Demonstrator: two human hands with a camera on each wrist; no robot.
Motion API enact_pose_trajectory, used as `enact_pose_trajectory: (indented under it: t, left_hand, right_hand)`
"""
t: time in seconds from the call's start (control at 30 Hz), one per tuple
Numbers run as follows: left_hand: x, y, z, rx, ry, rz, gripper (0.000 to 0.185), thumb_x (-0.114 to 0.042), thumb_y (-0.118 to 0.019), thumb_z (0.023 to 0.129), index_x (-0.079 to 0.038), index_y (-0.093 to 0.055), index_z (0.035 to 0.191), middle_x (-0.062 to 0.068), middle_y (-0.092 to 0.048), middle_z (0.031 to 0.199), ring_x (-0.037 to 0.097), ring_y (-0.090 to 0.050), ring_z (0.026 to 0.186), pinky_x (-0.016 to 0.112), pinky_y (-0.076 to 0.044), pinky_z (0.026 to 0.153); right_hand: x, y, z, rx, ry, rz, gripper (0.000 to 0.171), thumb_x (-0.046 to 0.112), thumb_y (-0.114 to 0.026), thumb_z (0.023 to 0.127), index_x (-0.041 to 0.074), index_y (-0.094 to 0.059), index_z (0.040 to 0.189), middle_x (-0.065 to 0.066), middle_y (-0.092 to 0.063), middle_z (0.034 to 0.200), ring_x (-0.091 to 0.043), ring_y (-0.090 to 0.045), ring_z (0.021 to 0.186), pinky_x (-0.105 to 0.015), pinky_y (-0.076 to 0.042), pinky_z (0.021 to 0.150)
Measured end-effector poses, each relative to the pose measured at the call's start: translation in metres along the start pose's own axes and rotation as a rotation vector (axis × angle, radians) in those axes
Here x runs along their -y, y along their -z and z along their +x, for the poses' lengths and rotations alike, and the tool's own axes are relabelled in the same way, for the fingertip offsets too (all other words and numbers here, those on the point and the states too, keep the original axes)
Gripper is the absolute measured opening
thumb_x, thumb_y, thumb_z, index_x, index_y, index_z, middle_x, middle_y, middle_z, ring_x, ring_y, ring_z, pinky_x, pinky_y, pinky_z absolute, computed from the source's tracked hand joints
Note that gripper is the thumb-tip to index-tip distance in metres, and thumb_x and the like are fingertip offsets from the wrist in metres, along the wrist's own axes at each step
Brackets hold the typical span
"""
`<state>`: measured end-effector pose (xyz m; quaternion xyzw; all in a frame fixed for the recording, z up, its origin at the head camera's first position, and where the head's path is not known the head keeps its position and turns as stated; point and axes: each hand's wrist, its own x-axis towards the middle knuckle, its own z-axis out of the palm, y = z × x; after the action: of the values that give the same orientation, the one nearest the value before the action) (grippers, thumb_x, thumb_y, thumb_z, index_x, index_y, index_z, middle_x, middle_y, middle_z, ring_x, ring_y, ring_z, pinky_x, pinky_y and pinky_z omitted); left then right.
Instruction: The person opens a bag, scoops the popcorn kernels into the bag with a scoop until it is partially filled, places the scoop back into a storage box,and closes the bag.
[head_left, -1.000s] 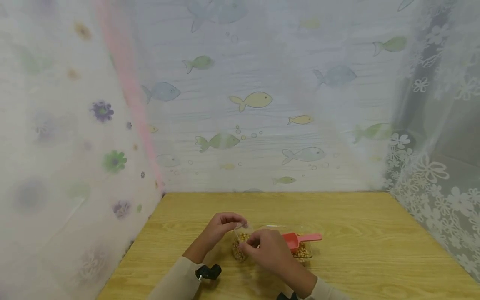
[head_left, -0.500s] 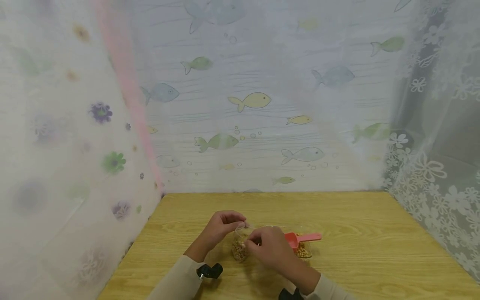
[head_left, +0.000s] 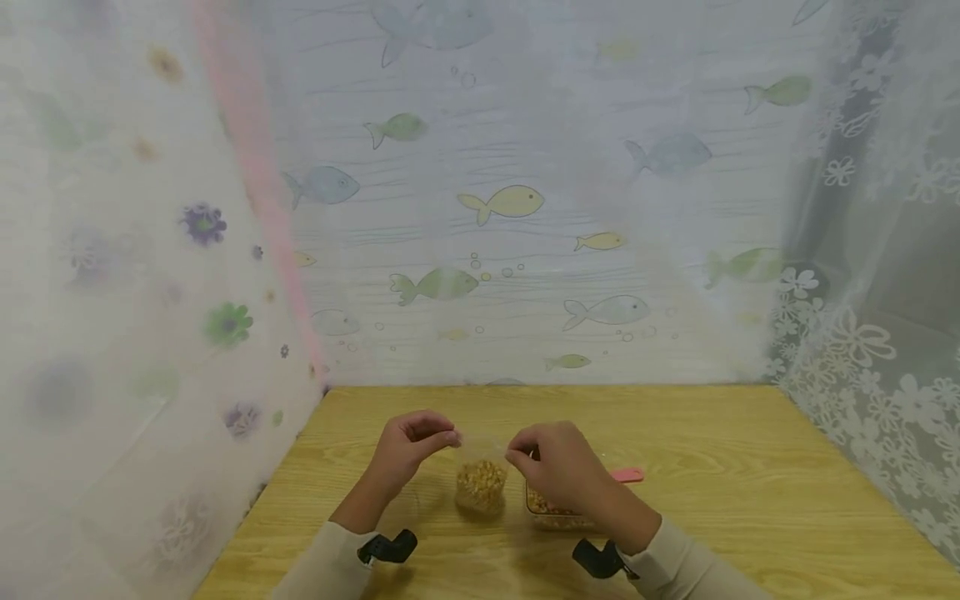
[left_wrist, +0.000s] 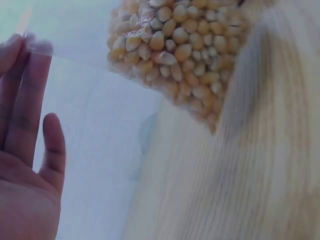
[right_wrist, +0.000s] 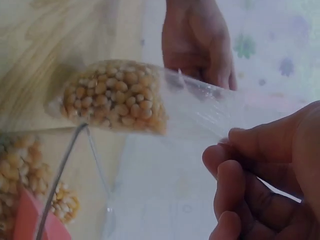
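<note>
A clear plastic bag (head_left: 481, 483) part-filled with yellow corn kernels is stretched between both hands, its upper part flat and see-through. My left hand (head_left: 401, 450) pinches one top corner between thumb and fingertips. At the opposite top corner, my right hand (head_left: 561, 462) pinches the film the same way. In the left wrist view the kernels (left_wrist: 175, 50) bulge in the lower bag, while the left hand (left_wrist: 27, 130) grips the film's edge. The right wrist view shows the bag (right_wrist: 117, 97) sideways, held by the right hand (right_wrist: 260, 170).
Beside the bag, partly behind the right hand, stands a clear rectangular container (head_left: 558, 522) of corn kernels. A pink scoop (head_left: 628, 475) lies in it, its handle sticking out to the right. Patterned curtains (head_left: 510, 250) surround the wooden table (head_left: 712, 467).
The hands have drawn apart, the left moving left and the right slightly right. The bag's mouth, rounded earlier, is now pulled flat, and the bag faces the head camera.
</note>
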<state>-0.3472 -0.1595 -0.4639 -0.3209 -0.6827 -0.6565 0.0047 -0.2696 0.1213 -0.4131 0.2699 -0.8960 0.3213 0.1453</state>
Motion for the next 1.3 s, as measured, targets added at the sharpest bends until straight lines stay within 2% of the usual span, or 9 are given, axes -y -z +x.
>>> enact_pose_trajectory:
  t: [0.2,0.33,0.47,0.57,0.73,0.83,0.97,1.17,1.3]
  left_hand:
    - [-0.009,-0.004,-0.026,-0.054,-0.047,0.082,0.015,-0.010,-0.072,0.098,0.000,-0.073,0.109,0.012,-0.078,0.104,0.023,-0.077,0.096,0.049,-0.061,0.087]
    - [-0.007,-0.007,-0.040,-0.096,-0.077,0.180,0.009,-0.011,-0.072,0.098,-0.006,-0.075,0.105,0.014,-0.078,0.101,0.020,-0.077,0.093,0.040,-0.062,0.086]
    - [-0.010,-0.008,-0.045,-0.127,-0.083,0.250,0.008,-0.013,-0.074,0.097,-0.010,-0.077,0.104,0.011,-0.078,0.101,0.019,-0.075,0.094,0.034,-0.060,0.090]
    - [-0.015,-0.009,-0.046,-0.141,-0.065,0.314,0.007,-0.019,-0.078,0.095,-0.017,-0.078,0.102,0.003,-0.078,0.099,0.016,-0.074,0.094,0.032,-0.059,0.090]
    - [-0.017,-0.009,-0.045,-0.135,-0.098,0.440,0.007,-0.024,-0.080,0.093,-0.023,-0.078,0.100,-0.007,-0.078,0.097,0.012,-0.072,0.094,0.031,-0.058,0.087]
    - [-0.015,-0.008,-0.043,-0.126,-0.136,0.489,0.008,-0.023,-0.081,0.092,-0.021,-0.078,0.100,-0.008,-0.077,0.096,0.010,-0.072,0.092,0.031,-0.059,0.085]
    - [-0.013,-0.007,-0.039,-0.109,-0.193,0.510,0.009,-0.019,-0.080,0.093,-0.018,-0.076,0.102,-0.001,-0.077,0.094,0.009,-0.071,0.089,0.030,-0.058,0.081]
    - [-0.012,-0.003,-0.032,-0.053,-0.236,0.487,0.013,-0.013,-0.079,0.094,-0.016,-0.072,0.104,0.001,-0.075,0.095,0.011,-0.070,0.088,0.030,-0.059,0.081]
    - [-0.011,0.003,-0.024,0.013,-0.279,0.528,0.013,-0.012,-0.077,0.095,-0.022,-0.072,0.101,0.000,-0.075,0.093,0.008,-0.068,0.084,0.031,-0.058,0.075]
  right_hand:
    - [-0.005,-0.001,-0.001,-0.019,-0.010,-0.019,0.008,0.018,-0.074,0.098,0.019,-0.081,0.097,0.008,-0.075,0.086,0.003,-0.057,0.064,-0.021,-0.051,0.060]
    - [-0.006,-0.009,-0.004,0.001,0.018,-0.025,0.008,0.019,-0.073,0.099,0.018,-0.081,0.098,0.007,-0.074,0.088,0.005,-0.056,0.064,-0.020,-0.051,0.060]
    - [-0.007,-0.014,-0.005,-0.019,0.054,-0.053,0.007,0.019,-0.073,0.098,0.020,-0.079,0.095,0.010,-0.072,0.086,0.005,-0.057,0.067,-0.019,-0.051,0.061]
    - [-0.006,-0.014,-0.002,-0.018,0.093,-0.083,0.005,0.023,-0.074,0.097,0.020,-0.078,0.100,0.008,-0.073,0.092,-0.003,-0.063,0.076,-0.023,-0.053,0.066]
    - [0.001,-0.021,0.008,0.006,0.172,-0.121,0.032,0.037,-0.078,0.093,0.019,-0.073,0.119,0.004,-0.070,0.115,-0.016,-0.064,0.108,-0.038,-0.057,0.090]
    - [0.005,-0.029,0.017,0.026,0.198,-0.107,0.035,0.041,-0.079,0.092,0.021,-0.072,0.120,0.006,-0.069,0.120,-0.017,-0.062,0.117,-0.042,-0.055,0.098]
    - [0.009,-0.041,0.027,0.055,0.195,-0.037,0.024,0.038,-0.077,0.095,0.022,-0.075,0.113,0.009,-0.070,0.114,-0.013,-0.064,0.112,-0.038,-0.055,0.097]
    - [0.013,-0.050,0.035,0.051,0.176,0.117,0.006,0.024,-0.074,0.098,0.021,-0.079,0.100,0.010,-0.073,0.101,-0.008,-0.068,0.093,-0.029,-0.058,0.084]
    - [0.015,-0.052,0.037,0.031,0.192,0.105,0.006,0.022,-0.074,0.099,0.019,-0.079,0.097,0.011,-0.071,0.096,-0.002,-0.065,0.087,-0.026,-0.059,0.080]
